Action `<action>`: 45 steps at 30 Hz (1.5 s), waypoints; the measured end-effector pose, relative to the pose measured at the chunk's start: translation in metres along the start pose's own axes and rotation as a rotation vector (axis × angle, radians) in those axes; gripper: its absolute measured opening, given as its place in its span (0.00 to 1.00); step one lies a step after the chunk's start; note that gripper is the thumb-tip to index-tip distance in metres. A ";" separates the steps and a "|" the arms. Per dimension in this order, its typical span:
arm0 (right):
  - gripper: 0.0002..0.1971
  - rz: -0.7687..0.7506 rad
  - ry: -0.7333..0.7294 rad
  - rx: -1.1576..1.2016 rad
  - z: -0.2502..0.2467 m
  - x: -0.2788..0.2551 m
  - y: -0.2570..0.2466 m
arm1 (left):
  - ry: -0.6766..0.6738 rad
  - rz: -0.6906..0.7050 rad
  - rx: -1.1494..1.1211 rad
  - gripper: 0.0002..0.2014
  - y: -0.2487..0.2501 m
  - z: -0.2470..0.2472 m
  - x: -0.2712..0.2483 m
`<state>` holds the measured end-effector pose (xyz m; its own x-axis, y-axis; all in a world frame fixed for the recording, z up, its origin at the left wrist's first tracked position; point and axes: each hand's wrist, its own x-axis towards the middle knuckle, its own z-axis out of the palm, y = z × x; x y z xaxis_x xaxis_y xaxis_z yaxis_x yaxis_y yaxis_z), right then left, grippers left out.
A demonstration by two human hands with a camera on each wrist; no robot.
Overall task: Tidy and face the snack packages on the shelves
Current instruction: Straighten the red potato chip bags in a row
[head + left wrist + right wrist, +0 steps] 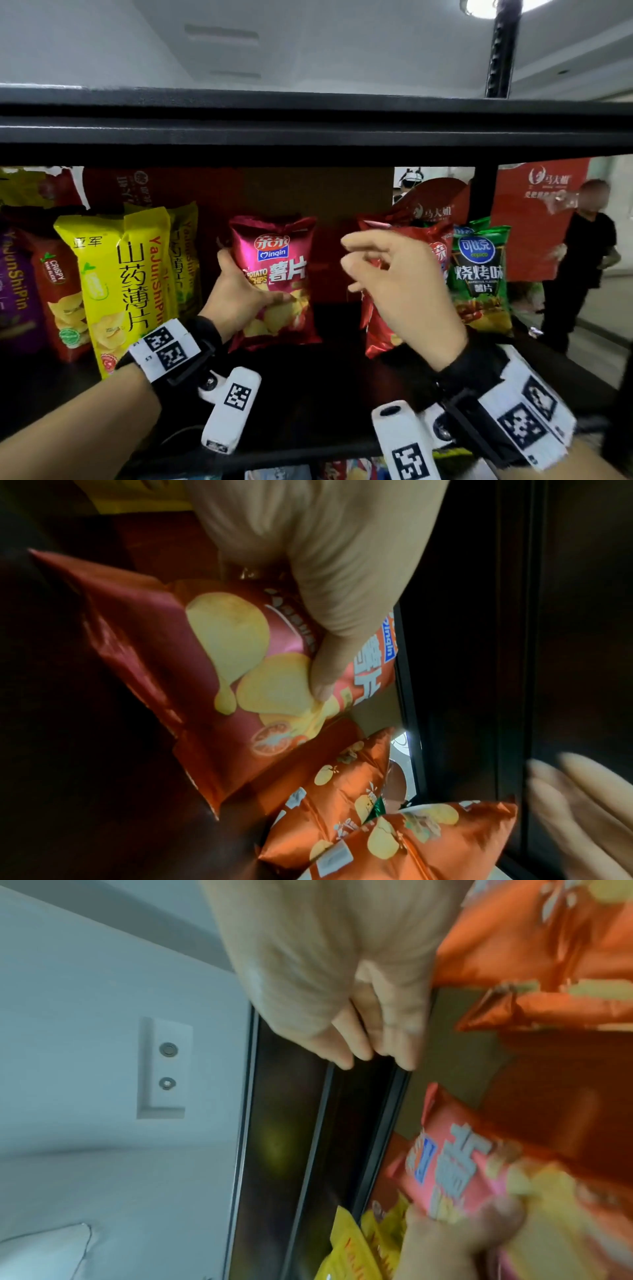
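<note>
A magenta Qinqin potato chip bag (274,270) stands upright, front facing me, at the middle of the dark shelf (329,397). My left hand (246,287) grips its left edge, thumb across the front and fingers behind it. The left wrist view shows the thumb pressing on the bag (222,669) under my left hand (329,615). My right hand (394,274) hovers in front of a red chip bag (380,332), fingers loosely bent and holding nothing. In the right wrist view its fingers (369,1042) hang free near the shelf's front edge.
Yellow yam-chip bags (113,284), a red Crispy bag (61,291) and a purple bag (13,284) stand at the left. A green barbecue bag (479,274) stands at the right beside a black post (483,192). The upper shelf (308,126) hangs close above. A person (589,267) stands behind.
</note>
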<state>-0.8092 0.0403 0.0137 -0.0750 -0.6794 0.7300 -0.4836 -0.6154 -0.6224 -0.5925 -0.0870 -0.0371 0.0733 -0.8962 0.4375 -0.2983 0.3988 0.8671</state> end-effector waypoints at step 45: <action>0.23 0.283 -0.115 0.516 -0.009 -0.008 0.038 | -0.300 0.150 -0.523 0.22 0.082 0.050 -0.091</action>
<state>-0.8344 0.0259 -0.0128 -0.0302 -0.8662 0.4987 0.0296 -0.4995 -0.8658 -0.6715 0.0178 -0.0178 -0.2265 -0.8086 0.5431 0.2265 0.4986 0.8367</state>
